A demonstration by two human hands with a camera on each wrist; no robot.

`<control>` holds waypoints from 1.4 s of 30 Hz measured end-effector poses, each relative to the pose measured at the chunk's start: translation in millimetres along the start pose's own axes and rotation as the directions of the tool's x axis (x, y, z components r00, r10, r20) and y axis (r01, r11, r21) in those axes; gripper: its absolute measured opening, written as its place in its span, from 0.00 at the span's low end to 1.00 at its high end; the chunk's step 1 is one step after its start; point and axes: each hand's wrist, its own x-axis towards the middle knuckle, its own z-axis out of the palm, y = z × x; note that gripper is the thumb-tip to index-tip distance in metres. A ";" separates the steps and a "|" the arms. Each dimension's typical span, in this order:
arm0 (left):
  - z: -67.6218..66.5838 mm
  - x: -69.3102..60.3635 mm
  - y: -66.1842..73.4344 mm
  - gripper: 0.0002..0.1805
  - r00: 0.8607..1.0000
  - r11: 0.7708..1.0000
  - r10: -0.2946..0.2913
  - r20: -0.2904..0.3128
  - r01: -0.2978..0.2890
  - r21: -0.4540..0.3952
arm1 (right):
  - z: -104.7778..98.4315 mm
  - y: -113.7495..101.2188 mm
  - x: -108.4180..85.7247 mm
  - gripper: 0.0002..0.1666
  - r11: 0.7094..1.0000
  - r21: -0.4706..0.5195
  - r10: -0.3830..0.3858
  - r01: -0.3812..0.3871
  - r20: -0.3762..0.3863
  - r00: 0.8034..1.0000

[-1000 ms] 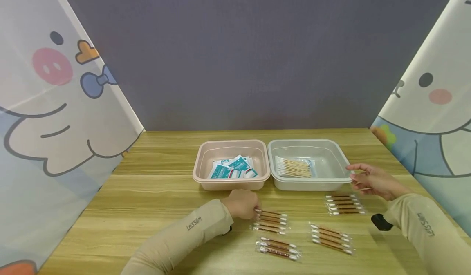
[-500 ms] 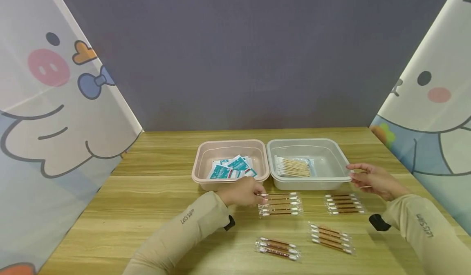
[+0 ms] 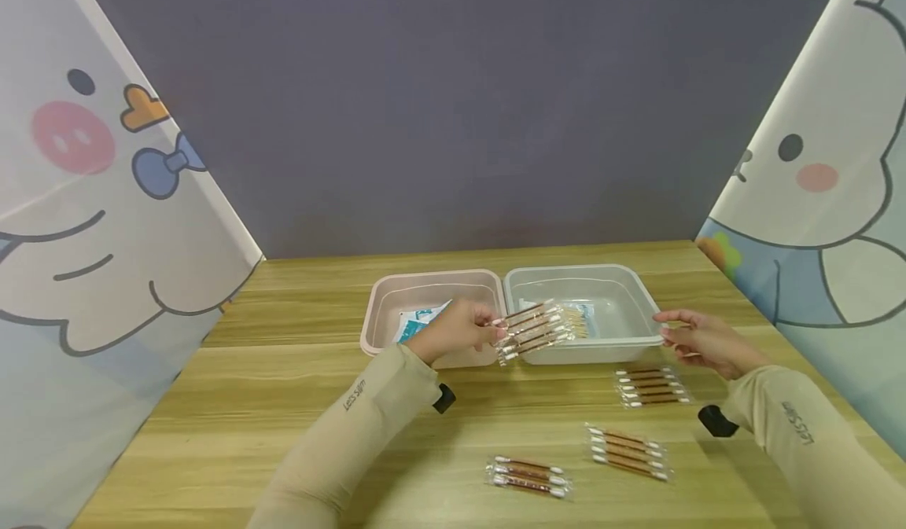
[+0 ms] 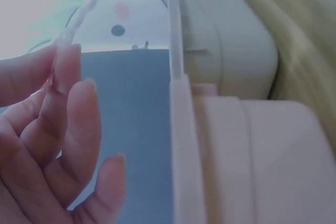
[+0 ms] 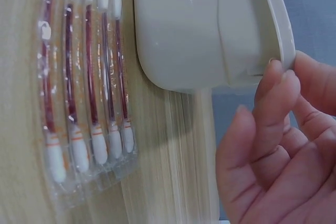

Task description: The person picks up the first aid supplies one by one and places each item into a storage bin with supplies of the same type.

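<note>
A clear packet of brown-stemmed cotton swabs [image 3: 534,331] is pinched by its left end between the thumb and fingers of my left hand [image 3: 456,331]. It is raised and tilted in front of the white plastic bin [image 3: 623,348], covering part of what lies there. The bin holds wooden cotton swabs [image 3: 579,323] and a bluish packet. My right hand [image 3: 711,342] pinches the bin's right front rim, as the right wrist view shows. Under that hand another swab packet [image 5: 86,77] lies flat on the table. My left forearm and hand partly hide the pink bin [image 3: 378,309].
Teal-and-white sachets [image 3: 418,323] lie in the pink bin, which stands against the white one. Two more swab packets, one nearer the front [image 3: 529,476] and one to its right [image 3: 628,452], rest on the wooden table [image 3: 233,403]. A grey panel [image 3: 453,104] stands behind.
My left hand has lifted the swab packet off the table and carried it up and forward to the bins. My right hand stays at the white bin's rim.
</note>
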 end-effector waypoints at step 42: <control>-0.5 70.6 -0.4 0.12 0.966 0.971 -0.230 -0.116 0.220 -0.090 | -0.8 -5.8 -4.4 0.12 0.997 -0.078 0.008 -0.006 0.017 1.000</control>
